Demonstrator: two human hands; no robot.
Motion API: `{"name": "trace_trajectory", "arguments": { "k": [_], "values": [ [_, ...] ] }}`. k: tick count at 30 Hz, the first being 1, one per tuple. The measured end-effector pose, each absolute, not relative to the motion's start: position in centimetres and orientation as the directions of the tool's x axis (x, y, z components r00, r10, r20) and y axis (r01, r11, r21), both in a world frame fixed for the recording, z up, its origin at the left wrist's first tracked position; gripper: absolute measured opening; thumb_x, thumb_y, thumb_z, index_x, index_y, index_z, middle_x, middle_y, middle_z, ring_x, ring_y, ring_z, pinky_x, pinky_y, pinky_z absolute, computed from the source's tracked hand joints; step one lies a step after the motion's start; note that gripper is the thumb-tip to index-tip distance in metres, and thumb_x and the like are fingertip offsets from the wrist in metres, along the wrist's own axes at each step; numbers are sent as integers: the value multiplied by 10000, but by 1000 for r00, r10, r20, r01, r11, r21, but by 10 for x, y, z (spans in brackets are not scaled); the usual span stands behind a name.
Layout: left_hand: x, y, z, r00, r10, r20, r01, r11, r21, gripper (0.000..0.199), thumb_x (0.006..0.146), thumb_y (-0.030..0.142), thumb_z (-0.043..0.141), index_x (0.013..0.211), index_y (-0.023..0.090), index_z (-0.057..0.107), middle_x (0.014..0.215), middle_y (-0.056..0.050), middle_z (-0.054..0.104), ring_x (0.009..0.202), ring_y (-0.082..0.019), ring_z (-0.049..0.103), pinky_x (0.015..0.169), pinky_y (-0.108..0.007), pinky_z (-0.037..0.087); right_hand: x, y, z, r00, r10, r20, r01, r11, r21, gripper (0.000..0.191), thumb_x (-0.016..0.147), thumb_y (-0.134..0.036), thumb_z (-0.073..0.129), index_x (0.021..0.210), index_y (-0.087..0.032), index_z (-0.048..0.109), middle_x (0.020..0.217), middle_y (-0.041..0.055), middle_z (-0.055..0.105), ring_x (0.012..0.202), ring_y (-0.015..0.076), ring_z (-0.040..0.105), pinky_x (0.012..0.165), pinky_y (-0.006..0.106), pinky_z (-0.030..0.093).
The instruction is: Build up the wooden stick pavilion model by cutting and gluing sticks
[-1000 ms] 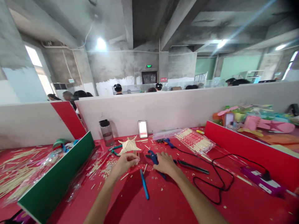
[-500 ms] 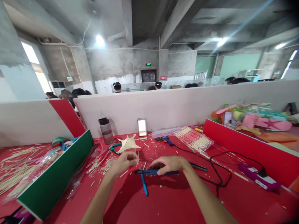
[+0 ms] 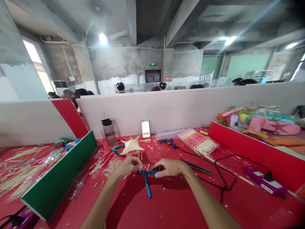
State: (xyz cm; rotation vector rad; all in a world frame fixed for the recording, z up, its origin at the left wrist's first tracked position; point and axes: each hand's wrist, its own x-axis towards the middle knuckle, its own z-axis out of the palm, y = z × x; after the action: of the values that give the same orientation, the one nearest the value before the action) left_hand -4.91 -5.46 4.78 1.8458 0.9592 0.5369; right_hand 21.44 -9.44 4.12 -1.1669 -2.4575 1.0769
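My left hand (image 3: 130,166) has its thumb and fingers pinched together at the left end of a blue hand cutter (image 3: 147,182). Whatever sits between those fingertips is too small to make out. My right hand (image 3: 170,168) is curled over one arm of the cutter, thumb in front, while the other handle slants down towards me on the table. Just behind my left hand stands a small pavilion model (image 3: 132,145) built of pale wooden sticks. Teal-handled pliers (image 3: 117,150) lie to the left of the model.
A blue glue gun (image 3: 170,143) and a bag of sticks (image 3: 197,141) lie farther back. A black bar-like tool (image 3: 199,167) and cables rest on the right. A bottle (image 3: 109,132) and phone (image 3: 145,128) stand at the back. Green (image 3: 59,175) and red (image 3: 257,156) dividers flank the table.
My left hand has come down and right to the cutter's end. My right hand has shifted slightly left along the cutter, and less of its arm shows past the hand.
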Motion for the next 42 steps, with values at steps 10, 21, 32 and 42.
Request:
{"name": "trace_trajectory", "arguments": {
  "k": [10, 21, 32, 42],
  "values": [
    [-47, -62, 54, 577, 813, -79, 440, -228, 868, 139, 681, 317, 696, 687, 179, 711, 664, -15, 677, 716, -183, 615, 714, -283, 470, 212, -95, 42, -660, 741, -125, 581, 397, -711, 447, 862, -515, 628, 1159, -198, 732, 823, 26, 726, 654, 137, 608, 608, 215, 422],
    [-52, -49, 40, 594, 801, -82, 450, -246, 859, 136, 660, 293, 676, 699, 177, 733, 663, -11, 686, 674, -166, 599, 686, -269, 461, 208, -95, 38, -636, 769, -61, 584, 428, -690, 412, 843, -523, 647, 1023, -172, 768, 748, 23, 705, 621, 126, 587, 564, 208, 402],
    [-51, -52, 44, 553, 830, -72, 461, -233, 856, 173, 661, 346, 703, 691, 177, 724, 648, -2, 657, 664, -169, 578, 679, -279, 443, 206, -97, 41, -622, 782, -18, 595, 459, -660, 393, 847, -502, 642, 1061, -195, 762, 742, 11, 696, 616, 122, 566, 560, 210, 381],
    [-50, -49, 40, 558, 825, -93, 446, -203, 872, 126, 638, 301, 697, 657, 177, 713, 620, 10, 637, 634, -154, 563, 666, -273, 435, 205, -93, 34, -629, 777, -17, 591, 464, -660, 392, 850, -500, 634, 1040, -184, 766, 748, 17, 711, 633, 128, 584, 594, 210, 400]
  ]
}}
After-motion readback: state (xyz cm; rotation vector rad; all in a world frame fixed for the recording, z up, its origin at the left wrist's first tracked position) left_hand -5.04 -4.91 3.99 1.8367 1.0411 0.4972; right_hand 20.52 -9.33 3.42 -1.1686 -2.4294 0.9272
